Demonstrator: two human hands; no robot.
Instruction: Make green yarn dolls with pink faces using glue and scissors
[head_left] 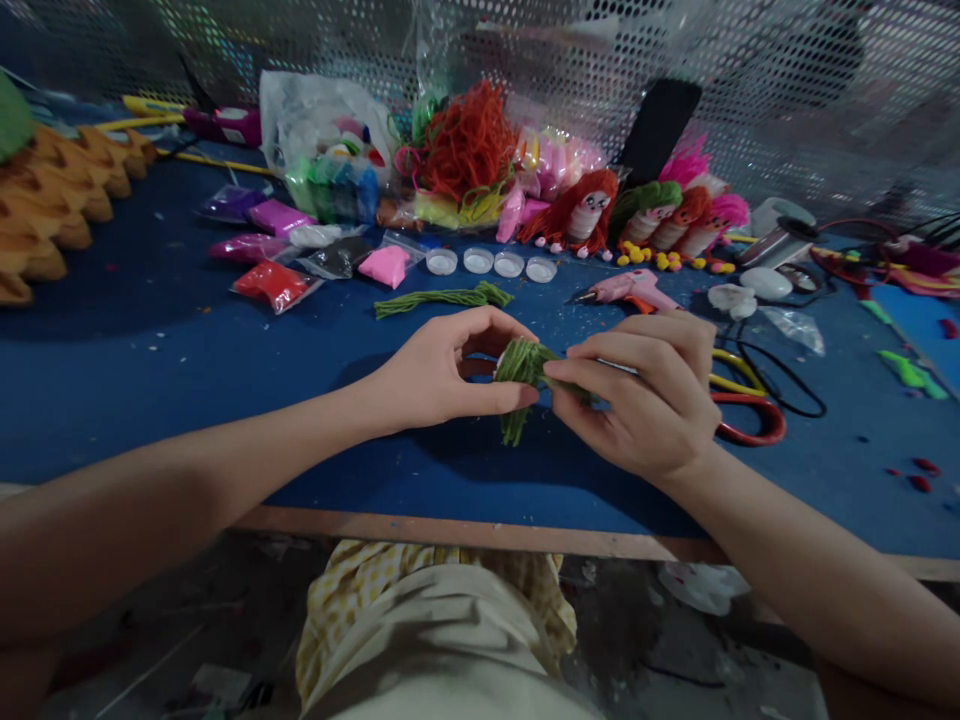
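Note:
A small bundle of green yarn point(519, 365) is between my two hands, above the front part of the blue table. My left hand point(457, 370) curls round its left side, with thumb and fingers closed on it; a bit of something white shows at the yarn's edge. Strands hang down below the left thumb. My right hand point(645, 390) pinches the yarn's right end between thumb and fingertips. Just beyond my hands lies a loose hank of green yarn point(442, 298). A pink glue gun point(626, 288) rests behind my right hand.
Red-handled scissors point(754, 420) lie beside my right wrist. Several yarn-haired dolls point(589, 212) stand at the back, near a heap of red yarn point(469, 140). Small clear round caps point(508, 264) sit in a row. Bagged clay point(274, 285) lies left; an egg tray point(60, 200) stands far left.

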